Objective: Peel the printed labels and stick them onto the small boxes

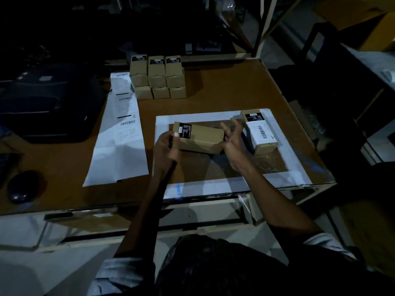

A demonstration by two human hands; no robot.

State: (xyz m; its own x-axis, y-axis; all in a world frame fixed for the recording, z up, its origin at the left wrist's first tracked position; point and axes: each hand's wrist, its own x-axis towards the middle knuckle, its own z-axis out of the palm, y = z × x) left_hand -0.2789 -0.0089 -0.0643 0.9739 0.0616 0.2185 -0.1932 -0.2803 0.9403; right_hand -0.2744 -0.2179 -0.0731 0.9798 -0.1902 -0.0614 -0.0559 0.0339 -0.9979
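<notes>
A small brown cardboard box [203, 138] with a black sticker on its left end is held just above the table. My left hand [167, 144] grips its left end, thumb on the black sticker, and a dark pen-like thing lies in the same hand. My right hand [234, 135] is at the box's right end with fingers spread and loosely bent, palm against it. A second box [259, 130] bearing a white barcode label lies to the right. A strip of printed labels [126, 116] runs down the table at the left. Several stacked boxes [159, 76] stand at the back.
A white-edged mat [213, 184] covers the brown table in front of me. A black printer [49, 103] sits at the left and a dark mouse [23, 186] lies near the front left edge. Shelving and cartons fill the dim right side.
</notes>
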